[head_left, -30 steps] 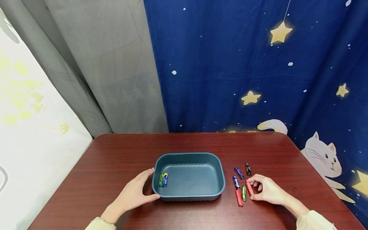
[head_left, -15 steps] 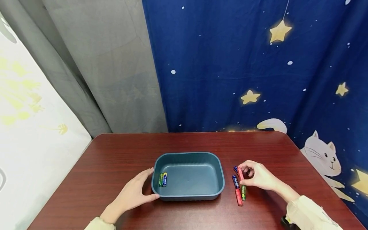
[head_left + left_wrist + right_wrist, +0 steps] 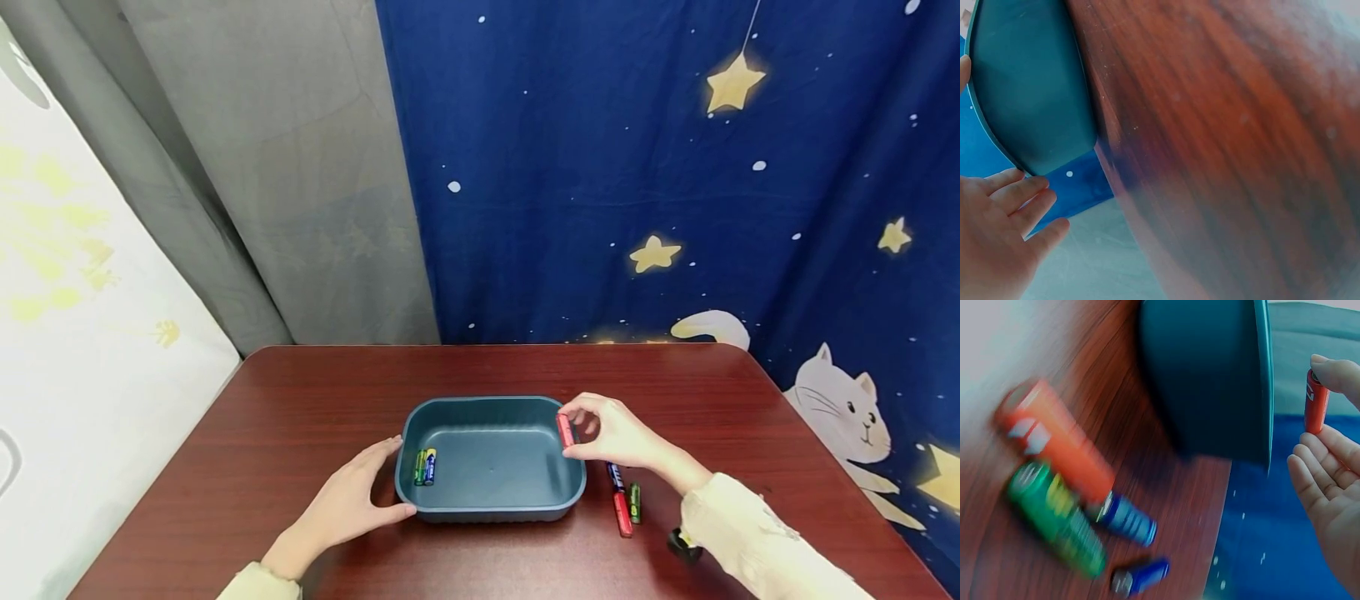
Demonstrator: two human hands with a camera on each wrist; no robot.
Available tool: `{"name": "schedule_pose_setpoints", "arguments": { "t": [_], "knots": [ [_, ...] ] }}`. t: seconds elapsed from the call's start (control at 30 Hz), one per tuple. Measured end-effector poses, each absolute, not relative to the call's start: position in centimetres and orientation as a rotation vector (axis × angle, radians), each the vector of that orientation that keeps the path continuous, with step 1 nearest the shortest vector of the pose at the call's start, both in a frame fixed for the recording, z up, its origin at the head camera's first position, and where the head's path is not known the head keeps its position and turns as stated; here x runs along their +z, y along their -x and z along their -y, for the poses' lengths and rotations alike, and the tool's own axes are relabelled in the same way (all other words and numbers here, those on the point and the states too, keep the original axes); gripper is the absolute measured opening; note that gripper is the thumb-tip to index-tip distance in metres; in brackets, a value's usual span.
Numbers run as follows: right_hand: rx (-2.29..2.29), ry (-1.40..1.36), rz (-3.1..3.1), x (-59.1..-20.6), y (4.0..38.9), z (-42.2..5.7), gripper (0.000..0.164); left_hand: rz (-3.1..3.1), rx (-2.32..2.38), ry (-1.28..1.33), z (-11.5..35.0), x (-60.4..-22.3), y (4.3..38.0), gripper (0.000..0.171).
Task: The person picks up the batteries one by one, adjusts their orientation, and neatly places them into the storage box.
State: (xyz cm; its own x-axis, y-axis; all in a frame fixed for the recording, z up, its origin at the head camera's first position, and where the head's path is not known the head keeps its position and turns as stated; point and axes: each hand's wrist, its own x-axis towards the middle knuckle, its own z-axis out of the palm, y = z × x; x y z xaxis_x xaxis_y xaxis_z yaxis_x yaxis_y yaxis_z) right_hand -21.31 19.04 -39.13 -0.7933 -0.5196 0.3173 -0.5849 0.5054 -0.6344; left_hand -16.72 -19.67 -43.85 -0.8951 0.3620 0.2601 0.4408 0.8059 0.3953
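Note:
A dark teal rectangular bin [image 3: 491, 515] stands on the table. Inside it, at the left, a green battery [image 3: 420, 468] and a blue-and-yellow battery [image 3: 431, 467] lie side by side. My left hand [image 3: 348, 517] touches the bin's left end, thumb and fingers spread. Over the right rim my right hand [image 3: 618, 433] pinches a red battery [image 3: 566, 430] end to end between thumb and fingertips. On the table right of the bin lie another red battery [image 3: 622, 514], a green battery [image 3: 635, 503] and a blue battery [image 3: 615, 476]. A smaller dark blue battery [image 3: 1141, 577] shows in the right wrist view.
The reddish-brown wooden table [image 3: 330, 392] extends around the bin. Behind it hang a grey curtain [image 3: 315, 208] and a blue starry curtain [image 3: 562, 183]. A white patterned sheet [image 3: 97, 333] is at the left.
My right hand has lifted the red battery off the table and carried it leftward to above the bin's right rim. The left hand and the bin stay in place.

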Motion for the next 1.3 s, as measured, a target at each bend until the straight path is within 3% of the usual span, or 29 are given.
{"name": "schedule_pose_setpoints", "arguments": {
  "t": [0.4, 1.3],
  "knots": [
    [1.173, -1.074, 2.65, -40.7, 23.4, -13.1, 0.044, 2.812, -0.666, 0.639, 19.7, -43.8, 16.6, 0.087],
    [1.008, -1.169, 2.756, -43.3, 23.7, -5.1, 0.043, 2.839, -0.693, 0.627, 19.6, -44.0, 16.8, 0.088]
  ]
}}
